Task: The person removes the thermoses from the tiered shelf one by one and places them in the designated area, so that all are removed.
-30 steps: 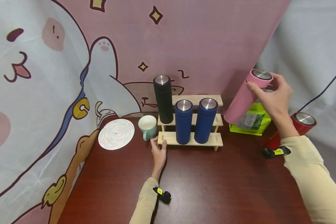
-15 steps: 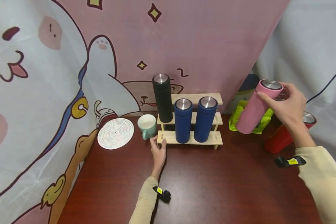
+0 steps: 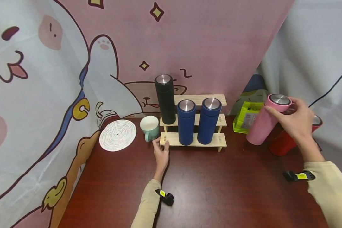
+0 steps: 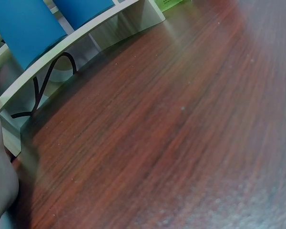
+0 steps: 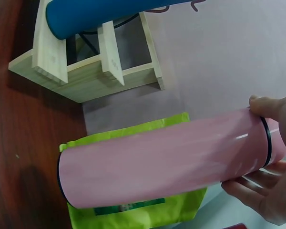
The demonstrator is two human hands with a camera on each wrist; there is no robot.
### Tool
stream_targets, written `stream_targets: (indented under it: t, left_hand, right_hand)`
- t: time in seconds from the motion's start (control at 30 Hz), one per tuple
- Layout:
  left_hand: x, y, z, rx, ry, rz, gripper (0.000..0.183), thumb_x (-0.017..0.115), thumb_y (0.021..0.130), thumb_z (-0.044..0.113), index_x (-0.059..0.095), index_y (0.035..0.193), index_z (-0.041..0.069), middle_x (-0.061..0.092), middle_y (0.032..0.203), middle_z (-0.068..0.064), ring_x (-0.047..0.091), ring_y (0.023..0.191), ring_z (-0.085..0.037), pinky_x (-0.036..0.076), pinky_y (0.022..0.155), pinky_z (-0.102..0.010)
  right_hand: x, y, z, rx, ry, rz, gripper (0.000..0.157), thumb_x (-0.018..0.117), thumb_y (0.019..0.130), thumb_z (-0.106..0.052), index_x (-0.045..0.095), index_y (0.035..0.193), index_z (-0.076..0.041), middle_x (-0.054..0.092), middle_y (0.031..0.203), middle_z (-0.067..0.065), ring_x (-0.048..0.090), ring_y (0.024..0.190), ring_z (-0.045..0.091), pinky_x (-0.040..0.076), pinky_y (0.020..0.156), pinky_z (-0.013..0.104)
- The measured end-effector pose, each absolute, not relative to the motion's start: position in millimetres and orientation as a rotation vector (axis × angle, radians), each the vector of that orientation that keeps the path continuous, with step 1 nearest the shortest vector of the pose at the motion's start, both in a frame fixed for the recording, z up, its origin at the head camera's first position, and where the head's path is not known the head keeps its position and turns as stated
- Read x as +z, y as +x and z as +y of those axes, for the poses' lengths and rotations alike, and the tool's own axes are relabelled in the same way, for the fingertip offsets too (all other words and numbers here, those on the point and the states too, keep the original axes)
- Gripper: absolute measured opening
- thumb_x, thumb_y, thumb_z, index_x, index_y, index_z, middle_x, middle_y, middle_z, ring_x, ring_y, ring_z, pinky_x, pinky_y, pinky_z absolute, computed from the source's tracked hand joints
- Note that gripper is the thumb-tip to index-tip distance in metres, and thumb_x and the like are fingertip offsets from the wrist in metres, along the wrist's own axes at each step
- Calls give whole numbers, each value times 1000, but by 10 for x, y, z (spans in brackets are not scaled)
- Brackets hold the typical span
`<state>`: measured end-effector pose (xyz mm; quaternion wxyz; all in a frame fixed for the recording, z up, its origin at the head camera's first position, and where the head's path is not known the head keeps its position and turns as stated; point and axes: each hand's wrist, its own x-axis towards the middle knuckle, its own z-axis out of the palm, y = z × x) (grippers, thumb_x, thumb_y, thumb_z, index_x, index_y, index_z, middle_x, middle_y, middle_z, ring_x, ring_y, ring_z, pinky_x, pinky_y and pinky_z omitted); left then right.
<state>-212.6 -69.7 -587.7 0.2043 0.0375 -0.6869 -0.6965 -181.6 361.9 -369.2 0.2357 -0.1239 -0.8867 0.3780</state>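
My right hand (image 3: pixel 300 122) grips a pink thermos (image 3: pixel 262 125) near its steel-topped lid, on the right side of the table. In the right wrist view the thermos (image 5: pixel 157 160) passes in front of a green bag, its base close over the table. My left hand (image 3: pixel 161 155) holds the left end of the lowest step of a wooden tiered rack (image 3: pixel 171 139), thumb on top. Two blue thermoses (image 3: pixel 186 123) stand upright on that lowest step. Behind them a black thermos (image 3: pixel 166 101) stands on the middle step at the left.
A bright green bag (image 3: pixel 243 118) stands behind the pink thermos. Under my right wrist a red thermos (image 3: pixel 283 144) is partly hidden. Left of the rack are a mint mug (image 3: pixel 150 128) and a round white woven mat (image 3: pixel 117 136). A printed cloth backs the table (image 3: pixel 205 183).
My right hand has carried the pink thermos to the right and down, away from the rack, bringing it more upright. The left hand has stayed at the rack's end.
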Motion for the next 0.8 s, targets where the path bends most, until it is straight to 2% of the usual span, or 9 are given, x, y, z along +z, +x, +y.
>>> stream_targets:
  t: [0.17,0.37,0.47,0.6,0.8]
  left_hand:
    - [-5882,-2139,-712,-1928,129,-1927,40,65,97,7,47,132,-2,65,125,-21,62,117,-31,47,100,-51]
    - [-5888,-2150,-715,-1922,138,-1941,39,65,98,6,47,132,-1,65,125,-20,62,118,-30,47,100,-50]
    - [-5894,-2159,-711,-1918,134,-1935,39,64,98,4,46,132,-3,65,125,-23,62,118,-34,46,100,-52]
    - [-5871,-2149,-694,-1927,124,-1921,40,62,98,1,45,133,-8,63,126,-28,60,120,-40,45,100,-56]
    - [-5594,-2001,-691,-1947,102,-1939,39,62,97,-1,44,130,-12,62,125,-30,61,119,-40,46,99,-53]
  right_hand:
    - [-3779,-1745,3636,1000,-360,-2476,81,75,88,-45,46,148,-1,58,132,29,40,81,-12,31,71,4]
    - [-3899,-1718,3649,938,-405,-2484,81,78,86,-45,48,145,2,61,126,31,37,76,-16,31,71,9]
    - [-3949,-1716,3649,930,-433,-2481,81,79,85,-44,49,143,2,62,126,31,35,75,-17,31,72,13]
    - [-4007,-1707,3651,919,-466,-2495,80,78,86,-46,48,143,2,61,128,29,36,81,-10,32,72,17]
    - [-4111,-1708,3657,910,-479,-2480,80,79,86,-43,47,146,0,62,129,29,43,87,-1,31,72,15]
